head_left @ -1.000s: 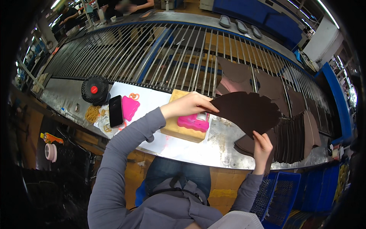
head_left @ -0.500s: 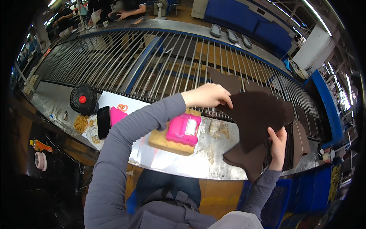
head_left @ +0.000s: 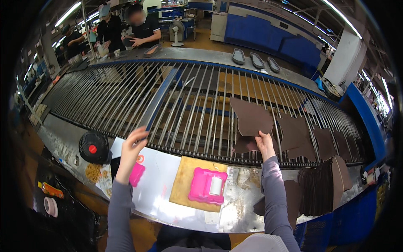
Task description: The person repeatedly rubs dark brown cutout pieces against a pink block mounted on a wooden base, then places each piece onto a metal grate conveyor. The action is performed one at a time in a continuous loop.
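A flat brown cut piece [head_left: 251, 117], which looks like leather or sheet material, is pinched at its near edge by my right hand [head_left: 265, 146] over the metal rods of the conveyor [head_left: 201, 109]. My left hand [head_left: 132, 150] hovers at the conveyor's near edge, fingers apart and slightly blurred, with nothing in it. More brown pieces [head_left: 294, 134] lie on the rods to the right. A thick stack of such pieces [head_left: 315, 191] stands on the metal table beside my right forearm. In front of me, a pink plastic holder with a white roll [head_left: 205, 187] rests on a tan block [head_left: 181, 185].
A small black fan [head_left: 93, 147] and tangled rubber bands [head_left: 93, 172] are at the left. Beyond the conveyor lie several grey sole-shaped pieces [head_left: 257, 61]. People [head_left: 142, 31] work at the far left. A blue frame [head_left: 357, 113] bounds the conveyor's right end.
My right hand has moved from the stack onto the conveyor with a brown piece. My left hand has let go and swung left. The view has tilted up.
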`<state>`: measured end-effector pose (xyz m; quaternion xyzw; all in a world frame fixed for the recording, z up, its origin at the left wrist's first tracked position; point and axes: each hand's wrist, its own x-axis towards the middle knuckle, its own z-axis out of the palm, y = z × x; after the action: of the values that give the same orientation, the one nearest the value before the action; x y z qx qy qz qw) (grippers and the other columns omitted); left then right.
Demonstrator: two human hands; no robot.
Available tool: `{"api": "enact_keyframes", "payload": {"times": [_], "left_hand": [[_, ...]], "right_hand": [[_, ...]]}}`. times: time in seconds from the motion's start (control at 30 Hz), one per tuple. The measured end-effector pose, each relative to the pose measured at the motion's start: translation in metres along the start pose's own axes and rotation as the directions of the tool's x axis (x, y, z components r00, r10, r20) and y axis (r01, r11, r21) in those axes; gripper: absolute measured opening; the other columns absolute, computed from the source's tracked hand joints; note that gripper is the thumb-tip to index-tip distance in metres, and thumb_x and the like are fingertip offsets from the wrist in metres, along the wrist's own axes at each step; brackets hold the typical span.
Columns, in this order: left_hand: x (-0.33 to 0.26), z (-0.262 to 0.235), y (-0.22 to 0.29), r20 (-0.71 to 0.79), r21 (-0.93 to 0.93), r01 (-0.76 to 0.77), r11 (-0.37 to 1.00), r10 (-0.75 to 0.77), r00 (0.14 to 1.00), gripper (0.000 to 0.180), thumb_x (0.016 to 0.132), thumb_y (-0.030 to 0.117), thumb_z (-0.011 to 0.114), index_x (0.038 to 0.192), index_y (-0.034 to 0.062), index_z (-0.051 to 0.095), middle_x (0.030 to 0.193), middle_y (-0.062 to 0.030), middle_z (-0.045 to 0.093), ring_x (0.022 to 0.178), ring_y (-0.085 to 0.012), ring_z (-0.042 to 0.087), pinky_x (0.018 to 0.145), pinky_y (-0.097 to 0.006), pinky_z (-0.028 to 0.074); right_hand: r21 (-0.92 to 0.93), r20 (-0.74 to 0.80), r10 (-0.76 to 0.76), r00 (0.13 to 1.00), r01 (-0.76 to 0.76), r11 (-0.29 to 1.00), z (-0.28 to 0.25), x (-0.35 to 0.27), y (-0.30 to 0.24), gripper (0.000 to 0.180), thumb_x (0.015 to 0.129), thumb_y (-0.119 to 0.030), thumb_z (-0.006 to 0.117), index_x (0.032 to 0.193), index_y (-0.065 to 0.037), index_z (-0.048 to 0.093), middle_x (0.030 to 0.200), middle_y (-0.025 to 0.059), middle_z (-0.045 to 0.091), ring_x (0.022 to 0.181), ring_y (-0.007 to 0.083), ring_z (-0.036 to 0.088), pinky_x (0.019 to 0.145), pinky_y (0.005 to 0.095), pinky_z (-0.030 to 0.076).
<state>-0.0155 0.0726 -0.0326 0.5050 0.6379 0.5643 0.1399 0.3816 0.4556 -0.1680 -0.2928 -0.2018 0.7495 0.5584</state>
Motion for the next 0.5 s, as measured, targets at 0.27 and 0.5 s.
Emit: {"api": "enact_keyframes", "payload": {"times": [0.27, 0.5], "left_hand": [[-0.090, -0.026, -0.043, -0.205, -0.292, 0.393, 0.872, -0.458, 0.865, 0.031, 0.091, 0.002, 0.061, 0.122, -0.0047, 0.061, 0.116, -0.0091, 0.065, 0.102, -0.0138, 0.062, 0.091, -0.026, 0.047], [-0.113, 0.018, -0.008, -0.212, -0.470, 0.357, 0.807, -0.496, 0.842, 0.030, 0.094, 0.007, 0.062, 0.122, -0.0020, 0.062, 0.116, -0.0070, 0.065, 0.101, -0.0110, 0.061, 0.090, -0.024, 0.047]], "right_hand": [[-0.105, -0.173, -0.072, 0.982, 0.054, 0.993, -0.031, 0.028, 0.033, 0.037, 0.095, 0.003, 0.046, 0.131, -0.004, 0.043, 0.133, 0.0233, 0.047, 0.117, 0.0456, 0.055, 0.091, 0.0634, 0.052], [-0.406, -0.202, 0.016, 0.979, -0.098, 0.909, -0.016, -0.042, -0.014, 0.075, 0.091, -0.020, 0.066, 0.150, -0.006, 0.023, 0.147, 0.0263, 0.036, 0.134, 0.0411, 0.040, 0.105, 0.0508, 0.042]]}}
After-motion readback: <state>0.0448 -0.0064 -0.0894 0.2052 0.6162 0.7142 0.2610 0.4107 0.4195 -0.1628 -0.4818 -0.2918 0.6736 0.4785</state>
